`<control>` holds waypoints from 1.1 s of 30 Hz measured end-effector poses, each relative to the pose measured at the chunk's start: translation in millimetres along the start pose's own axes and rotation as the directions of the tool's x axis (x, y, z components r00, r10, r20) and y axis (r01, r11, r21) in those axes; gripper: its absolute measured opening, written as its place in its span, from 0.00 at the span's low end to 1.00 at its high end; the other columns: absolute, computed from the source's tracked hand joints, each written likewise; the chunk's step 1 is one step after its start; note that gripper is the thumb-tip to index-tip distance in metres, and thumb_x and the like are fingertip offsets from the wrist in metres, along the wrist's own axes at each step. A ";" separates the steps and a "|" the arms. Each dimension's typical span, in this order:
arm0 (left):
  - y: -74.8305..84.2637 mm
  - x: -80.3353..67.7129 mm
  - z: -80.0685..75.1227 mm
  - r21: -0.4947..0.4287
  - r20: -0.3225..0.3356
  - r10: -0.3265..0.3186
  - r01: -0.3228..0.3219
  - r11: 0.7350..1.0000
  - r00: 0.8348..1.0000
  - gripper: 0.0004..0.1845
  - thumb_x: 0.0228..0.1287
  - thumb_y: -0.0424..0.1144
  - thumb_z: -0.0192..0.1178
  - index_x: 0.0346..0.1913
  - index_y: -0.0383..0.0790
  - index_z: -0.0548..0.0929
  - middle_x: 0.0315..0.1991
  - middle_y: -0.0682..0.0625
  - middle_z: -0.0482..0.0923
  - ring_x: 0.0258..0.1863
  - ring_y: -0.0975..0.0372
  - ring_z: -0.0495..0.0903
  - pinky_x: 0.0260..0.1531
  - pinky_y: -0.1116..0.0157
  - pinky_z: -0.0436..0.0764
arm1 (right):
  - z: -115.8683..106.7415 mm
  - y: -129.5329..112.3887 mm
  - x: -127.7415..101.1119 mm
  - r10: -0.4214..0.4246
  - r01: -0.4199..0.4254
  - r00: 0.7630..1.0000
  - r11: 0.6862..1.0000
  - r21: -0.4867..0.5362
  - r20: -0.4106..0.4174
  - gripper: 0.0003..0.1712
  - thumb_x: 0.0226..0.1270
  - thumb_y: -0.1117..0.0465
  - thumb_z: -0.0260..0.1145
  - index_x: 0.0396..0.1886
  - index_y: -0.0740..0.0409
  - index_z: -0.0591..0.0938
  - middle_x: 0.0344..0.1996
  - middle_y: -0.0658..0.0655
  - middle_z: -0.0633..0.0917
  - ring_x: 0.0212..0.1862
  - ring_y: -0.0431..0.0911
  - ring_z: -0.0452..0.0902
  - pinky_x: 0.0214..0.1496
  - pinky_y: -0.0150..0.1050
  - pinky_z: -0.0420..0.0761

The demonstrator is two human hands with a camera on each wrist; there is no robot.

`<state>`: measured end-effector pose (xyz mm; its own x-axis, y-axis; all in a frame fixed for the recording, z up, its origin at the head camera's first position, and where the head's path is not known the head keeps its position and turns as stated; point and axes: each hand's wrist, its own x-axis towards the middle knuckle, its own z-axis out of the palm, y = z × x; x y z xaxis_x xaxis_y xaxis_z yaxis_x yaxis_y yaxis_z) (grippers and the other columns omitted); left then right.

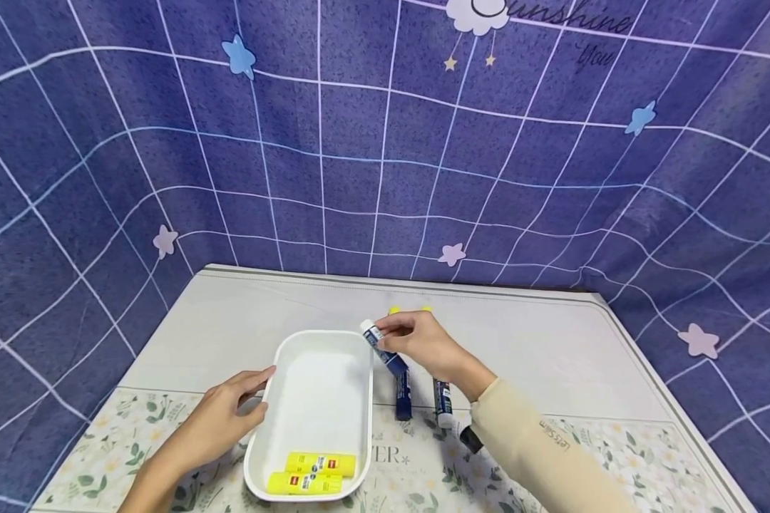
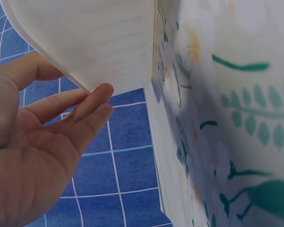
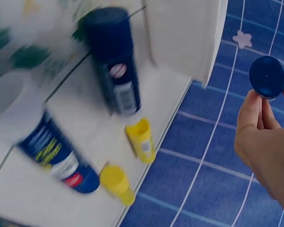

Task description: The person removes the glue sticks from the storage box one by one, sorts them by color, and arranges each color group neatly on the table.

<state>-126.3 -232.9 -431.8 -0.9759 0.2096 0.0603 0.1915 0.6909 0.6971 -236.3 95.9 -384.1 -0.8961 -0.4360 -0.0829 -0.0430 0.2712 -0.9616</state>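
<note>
- The white tray (image 1: 276, 427) is the largest piece — a long tub with rounded corners, lying lengthwise near-to-far on the table mat (image 1: 552, 356). It is best kept steady from the left, as it is now: the left hand (image 1: 221, 420) is laid against its left wall with fingers nearly straight and relaxed, touching rather than gripping. In the left wrist view the fingertips (image 2: 102, 94) are seen just at the tray's rim.
- The right hand (image 1: 423, 345) is held just right of the tray's far right corner, its fingers curled in a pinch round a blue glue stick (image 1: 385, 353). The grip is judged secure enough; the stick should be carried left over the rim and lowered onto the bare floor of the tray rather than dropped from height, so that it does not bounce out.
- The held stick is a slim dark-blue tube with a white label band and a white end pointing far-left, tilted — its lower end hangs above the mat. In the right wrist view its round blue end (image 3: 267, 76) is seen between thumb and fingers.
- Two more blue sticks (image 1: 403, 399) (image 1: 443, 402) lie on the mat just right of the tray, near the right wrist, roughly parallel.
- Two yellow glue sticks (image 1: 321, 464) (image 1: 304, 483) already lie in the tray's near end, side by side, so the far floor is the free spot.
- Two small yellow sticks (image 3: 141, 140) (image 3: 116, 182) lie beyond the right hand, mostly hidden in the head view.
</note>
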 end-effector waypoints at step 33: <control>-0.4 0.5 1.9 0.019 -0.016 0.012 -0.012 1.000 1.000 0.32 0.68 0.32 0.64 0.74 0.34 0.72 0.66 0.35 0.77 0.63 0.41 0.81 0.60 0.49 0.86 | -100.8 62.2 -72.0 0.214 -0.175 0.832 0.977 0.125 -0.512 0.22 0.71 0.67 0.65 0.61 0.72 0.80 0.44 0.54 0.86 0.41 0.36 0.80 0.44 0.23 0.83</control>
<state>-126.7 -231.7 -433.4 -0.9751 0.2068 0.0802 0.2049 0.7015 0.6825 -219.0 230.7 -411.5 -0.9808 0.1346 -0.1409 0.1696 0.2340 -0.9573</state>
